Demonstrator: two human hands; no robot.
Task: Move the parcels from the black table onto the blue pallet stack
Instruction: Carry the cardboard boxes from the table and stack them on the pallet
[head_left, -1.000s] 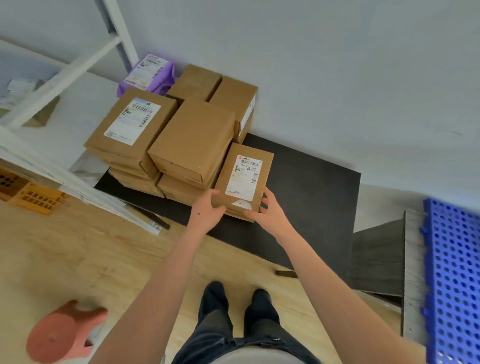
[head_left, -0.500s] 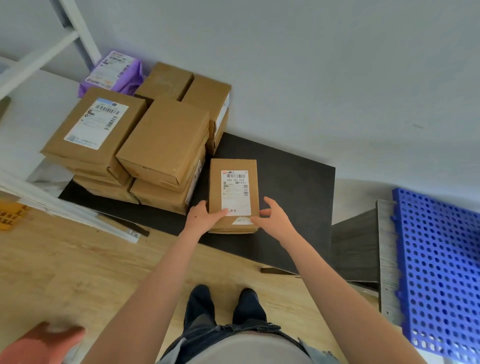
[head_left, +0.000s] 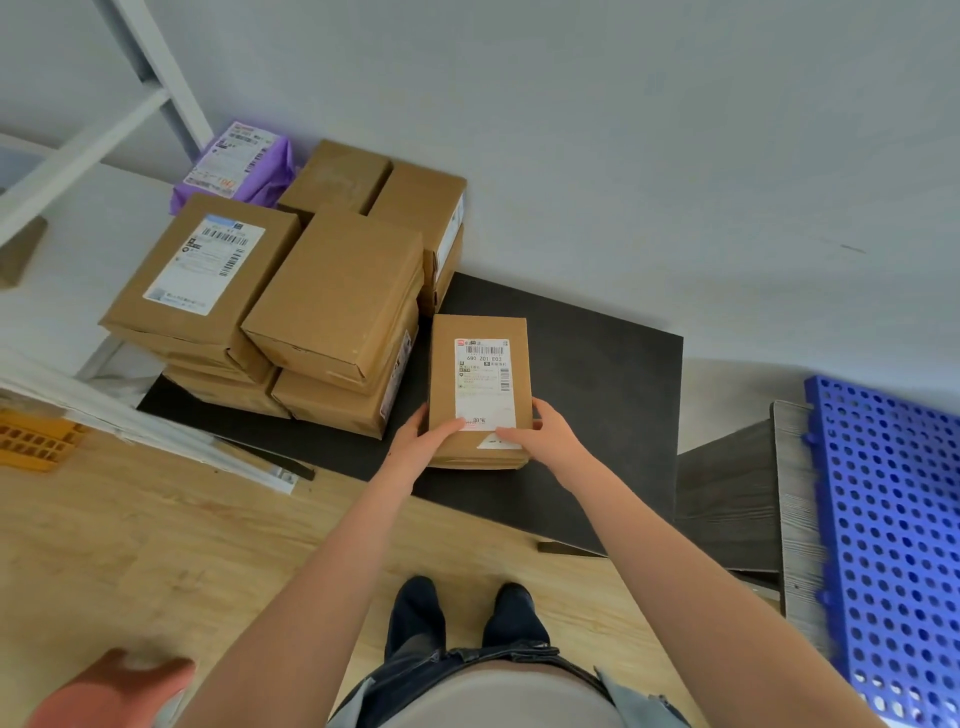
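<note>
The parcel (head_left: 478, 395) is plain brown cardboard, matt, with a smooth white paper label (head_left: 483, 364). The boxes (head_left: 332, 291) beside it are the same dull card. The table (head_left: 597, 374) is black and matt. The pallet (head_left: 893, 519) is blue moulded plastic with a slight sheen. The bag (head_left: 270, 171) is glossy, wrinkled purple plastic film. The floor (head_left: 156, 545) is pale wood, lightly scuffed.

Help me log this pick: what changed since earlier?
The left hand and right hand turned the small labelled brown cardboard parcel straight and drew it clear of the stacked cardboard boxes, thumbs on its top. The stack, black table and blue perforated pallet stayed put.
</note>
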